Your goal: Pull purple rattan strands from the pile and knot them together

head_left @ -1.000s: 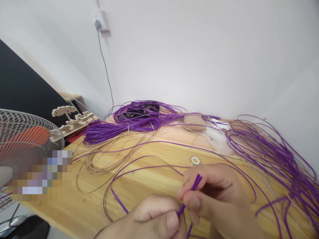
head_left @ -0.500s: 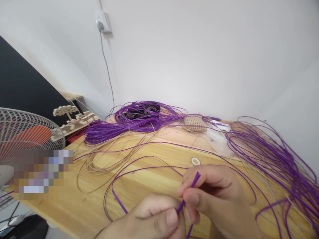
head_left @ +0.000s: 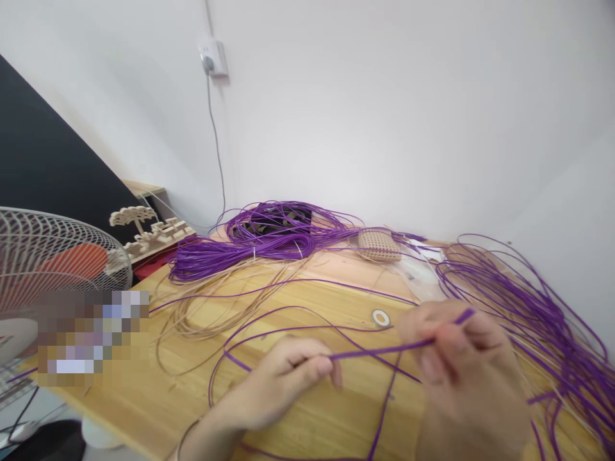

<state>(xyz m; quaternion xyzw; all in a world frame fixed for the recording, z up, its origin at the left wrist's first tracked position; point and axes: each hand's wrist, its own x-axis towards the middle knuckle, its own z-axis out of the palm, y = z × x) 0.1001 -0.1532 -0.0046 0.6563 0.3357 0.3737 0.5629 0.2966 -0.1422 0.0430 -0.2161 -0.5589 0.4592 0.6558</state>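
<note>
A flat purple weaving strip [head_left: 379, 351] runs taut between my two hands above the wooden table. My left hand [head_left: 293, 378] pinches it between thumb and forefinger. My right hand [head_left: 461, 365], smeared a little by motion, grips the strip near its end, and a short tip sticks out above the fingers. More purple strip curves in loose loops over the table around and below my hands. A small white ring [head_left: 381, 318], like a roll of tape, lies just left of my right hand.
A tied purple bundle [head_left: 240, 255] and tan strands [head_left: 211, 314] lie at the back left. Purple strands [head_left: 538, 307] spread on the right. A small woven basket [head_left: 378, 246] stands near the wall. A fan [head_left: 62, 256] and a wooden model [head_left: 148, 230] are at left.
My hands have moved apart: the right went up and to the right, drawing the purple strip out straight from the left. The view has shifted slightly.
</note>
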